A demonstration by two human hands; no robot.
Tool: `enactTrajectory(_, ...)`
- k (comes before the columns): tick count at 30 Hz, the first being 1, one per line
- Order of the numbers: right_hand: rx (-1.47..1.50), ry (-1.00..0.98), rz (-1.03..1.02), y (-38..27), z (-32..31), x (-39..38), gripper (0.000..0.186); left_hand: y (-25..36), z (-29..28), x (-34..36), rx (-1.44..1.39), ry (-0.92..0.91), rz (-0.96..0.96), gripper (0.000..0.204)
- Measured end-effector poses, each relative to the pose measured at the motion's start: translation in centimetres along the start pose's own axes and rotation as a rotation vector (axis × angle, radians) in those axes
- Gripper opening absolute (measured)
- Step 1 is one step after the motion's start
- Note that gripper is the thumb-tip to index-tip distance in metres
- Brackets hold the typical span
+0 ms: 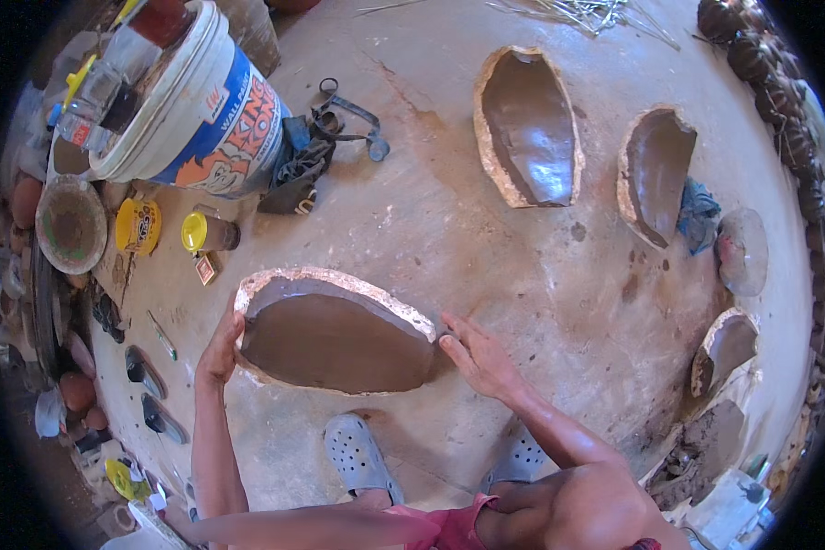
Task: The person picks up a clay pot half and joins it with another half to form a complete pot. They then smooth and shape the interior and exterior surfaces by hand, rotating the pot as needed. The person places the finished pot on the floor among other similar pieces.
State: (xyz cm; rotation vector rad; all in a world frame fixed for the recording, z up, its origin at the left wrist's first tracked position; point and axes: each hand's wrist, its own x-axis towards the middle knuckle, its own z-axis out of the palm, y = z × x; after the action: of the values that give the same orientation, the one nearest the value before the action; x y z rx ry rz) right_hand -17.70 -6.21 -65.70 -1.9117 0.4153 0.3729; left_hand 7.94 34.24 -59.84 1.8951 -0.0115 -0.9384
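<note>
A long, boat-shaped mould half [339, 341], with a pale rough rim and a smooth lining of wet brown clay, lies hollow side up before my feet. My left hand [220, 346] grips its left end, thumb at the rim and the other fingers partly hidden behind the wall. At the opposite end is my right hand [475, 356], its fingers stretched out and the tips at the mould's edge. Farther off on the floor rest a large clay-lined mould half [530, 128] and a smaller one [655, 174].
Far left stands a white paint bucket [215, 110] with bottles on top. Near it are a yellow-lidded jar [209, 232], a yellow tub [137, 226] and dark cloth [301, 165]. Right are a blue rag [698, 215], a rounded stone-like lump [742, 252] and another mould piece [726, 350]. Sandals [160, 417] lie left.
</note>
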Motion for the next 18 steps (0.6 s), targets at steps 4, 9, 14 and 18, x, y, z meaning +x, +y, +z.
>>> enactTrajectory(4,0.091,0.007,-0.030,0.8,0.2,-0.3,0.067,4.0,4.3,-3.3,0.162,0.064,0.099,0.127)
enactTrajectory(9,0.166,-0.063,-0.041,1.3,-0.9,-0.1,0.064,9.1,10.1,-7.0,0.032,-0.062,0.182,0.138)
enactTrajectory(14,-0.029,-0.015,-0.068,0.4,-3.4,0.6,0.056,12.2,14.8,-9.3,0.209,-0.031,0.317,0.128)
enactTrajectory(18,-0.249,0.363,-0.319,-0.7,-10.3,3.4,0.045,12.4,17.1,-9.7,0.183,-0.002,0.486,0.116)
